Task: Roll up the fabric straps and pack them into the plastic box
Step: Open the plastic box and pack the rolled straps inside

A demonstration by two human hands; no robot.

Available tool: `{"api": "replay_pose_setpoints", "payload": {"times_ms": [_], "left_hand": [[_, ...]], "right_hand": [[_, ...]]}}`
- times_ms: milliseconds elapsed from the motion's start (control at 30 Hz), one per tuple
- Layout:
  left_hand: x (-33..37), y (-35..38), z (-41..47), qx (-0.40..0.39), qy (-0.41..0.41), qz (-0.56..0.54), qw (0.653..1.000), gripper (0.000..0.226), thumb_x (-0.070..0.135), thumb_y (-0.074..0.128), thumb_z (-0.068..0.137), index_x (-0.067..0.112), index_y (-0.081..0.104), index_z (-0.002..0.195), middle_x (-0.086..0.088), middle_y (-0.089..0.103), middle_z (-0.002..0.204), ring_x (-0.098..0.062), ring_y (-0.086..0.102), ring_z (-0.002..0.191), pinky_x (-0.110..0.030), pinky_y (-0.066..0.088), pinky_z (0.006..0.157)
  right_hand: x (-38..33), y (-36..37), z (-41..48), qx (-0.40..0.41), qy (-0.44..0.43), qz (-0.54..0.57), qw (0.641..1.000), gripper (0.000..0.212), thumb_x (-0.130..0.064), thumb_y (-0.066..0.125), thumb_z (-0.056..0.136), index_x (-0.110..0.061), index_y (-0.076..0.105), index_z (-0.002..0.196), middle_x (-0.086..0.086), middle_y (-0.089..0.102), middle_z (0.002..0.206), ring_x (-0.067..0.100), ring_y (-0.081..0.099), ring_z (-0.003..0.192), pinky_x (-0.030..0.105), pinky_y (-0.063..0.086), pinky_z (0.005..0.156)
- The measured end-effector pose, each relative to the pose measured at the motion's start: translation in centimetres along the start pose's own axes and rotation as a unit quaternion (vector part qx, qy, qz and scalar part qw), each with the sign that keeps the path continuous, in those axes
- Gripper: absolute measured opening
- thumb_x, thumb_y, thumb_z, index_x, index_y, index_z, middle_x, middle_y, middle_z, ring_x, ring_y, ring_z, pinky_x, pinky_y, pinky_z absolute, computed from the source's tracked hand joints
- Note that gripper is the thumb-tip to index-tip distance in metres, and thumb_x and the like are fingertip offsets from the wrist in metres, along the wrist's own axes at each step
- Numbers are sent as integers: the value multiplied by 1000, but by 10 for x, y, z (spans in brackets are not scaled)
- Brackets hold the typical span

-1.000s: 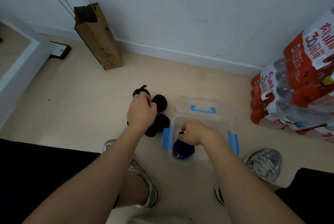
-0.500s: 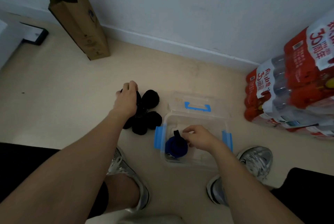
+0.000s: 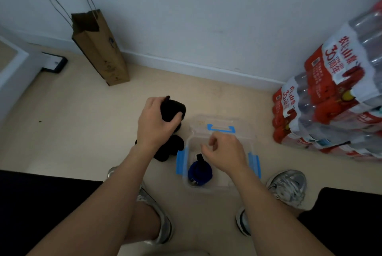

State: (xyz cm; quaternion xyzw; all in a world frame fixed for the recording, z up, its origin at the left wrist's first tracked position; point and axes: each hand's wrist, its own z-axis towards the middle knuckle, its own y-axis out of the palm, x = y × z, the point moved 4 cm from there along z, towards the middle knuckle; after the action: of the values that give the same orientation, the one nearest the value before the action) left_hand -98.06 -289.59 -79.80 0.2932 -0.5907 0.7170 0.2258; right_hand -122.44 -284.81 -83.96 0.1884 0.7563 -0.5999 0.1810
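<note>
Item: black strap roll (image 3: 172,109), held just left of the plastic box (image 3: 181,162). Your left hand (image 3: 154,125) curls fingers and thumb round it. Your right hand (image 3: 225,154) hovers over the box, fingers loosely curled, empty. Likely soft, light, quick to unwind: grip across the coil, trapping the loose tail.

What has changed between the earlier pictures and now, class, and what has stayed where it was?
The left hand took hold of one black strap roll and lifted it off the pile. The right hand let go of the blue strap roll and rose above the plastic box, holding nothing. The blue strap roll stays in the box's near left corner, and the other black rolls stay on the floor.
</note>
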Motion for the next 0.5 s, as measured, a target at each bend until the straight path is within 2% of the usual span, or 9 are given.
{"api": "replay_pose_setpoints", "payload": {"times_ms": [67,133,167,267,333,400,500], "left_hand": [[26,-5,-9,-6,35,17,999,67,57,80,77,18,66,129,10,60,114,-9,61,101,-21,46,82],[50,0,-21,-64,69,24,995,66,62,77,69,22,67,120,14,59,105,-6,59,90,-19,44,73],[59,6,-29,-101,86,30,991,65,64,76,67,24,67,117,14,60,103,-7,60,88,-20,45,72],[69,24,-54,-167,102,25,980,58,63,78,69,25,67,111,13,62,99,-8,60,83,-24,46,69],[60,35,-66,-221,68,-5,973,47,59,78,84,23,67,112,9,66,101,-11,63,84,-30,53,73],[47,44,-78,-289,86,91,949,44,59,66,97,22,65,120,5,67,113,-19,67,97,-41,56,84],[26,60,-102,-381,165,281,865,67,73,60,93,27,56,140,5,58,139,-27,52,123,-43,44,99]], "right_hand": [[-16,-8,-5,70,-45,38,996,52,-62,76,82,-37,49,118,-21,52,96,11,57,74,33,46,57],[-26,-12,-8,88,-77,79,990,83,-67,77,74,-44,37,142,-16,48,119,12,58,88,30,45,60],[-29,-14,-10,80,-93,75,990,88,-67,76,71,-46,35,146,-14,48,125,15,60,92,31,48,61],[-21,-15,-19,32,-115,12,993,74,-64,72,69,-39,46,134,-12,54,118,24,68,92,39,55,67],[-2,-12,-29,3,-85,-7,996,70,-61,78,73,-32,51,131,-7,58,118,28,68,96,41,55,72],[18,-7,-37,-20,-34,-23,999,69,-52,84,76,-28,52,133,-1,60,122,32,67,103,42,55,77],[43,0,-40,-44,30,-9,999,65,-36,85,80,-25,49,133,6,63,125,34,65,108,39,54,77]]}}
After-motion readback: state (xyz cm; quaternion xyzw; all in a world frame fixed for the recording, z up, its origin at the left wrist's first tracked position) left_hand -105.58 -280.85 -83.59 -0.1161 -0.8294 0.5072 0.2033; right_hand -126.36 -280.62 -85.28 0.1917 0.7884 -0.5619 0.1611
